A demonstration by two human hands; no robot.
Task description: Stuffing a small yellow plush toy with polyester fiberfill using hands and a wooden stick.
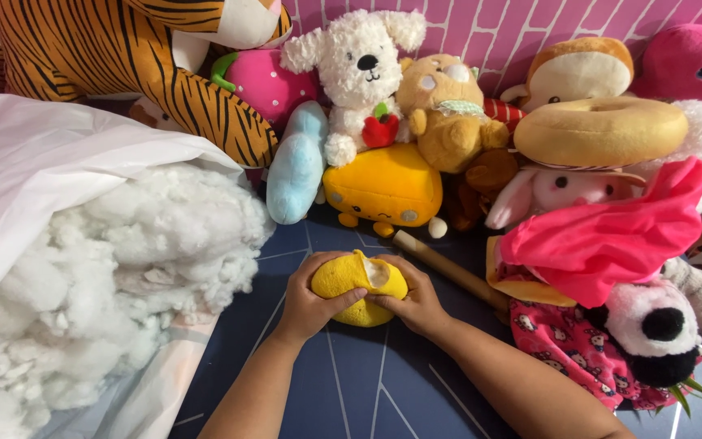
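While both your hands close around it, the small yellow plush toy (358,289) sits low on the dark blue floor mat (367,390), near the middle of the mat's visible stretch and just ahead of your forearms. Your left hand (309,299) is cupped round its left side, thumb pressing over the top; your right hand (413,300) wraps the right side, fingers pinched at a gap in the fabric where white filling shows. Both hands are curled tight on the toy, not spread.

It looks soft and very light, I'd say, with a fuzzy skin that gives under your thumbs, so it should squash rather than slip. The open seam looks like the weak spot; hold the body in the palm and take the fabric edges either side of the gap, not the filling.

Off to your left, a big white plastic bag (34,179) spills loose white stuffing (123,260) onto the mat's left edge. A wooden stick (448,267) lies just beyond your right hand. Behind it, a heap of plush toys: an orange square plush (383,189), a white puppy plush (359,61), a striped tiger (123,57), a pink cloth (611,236).
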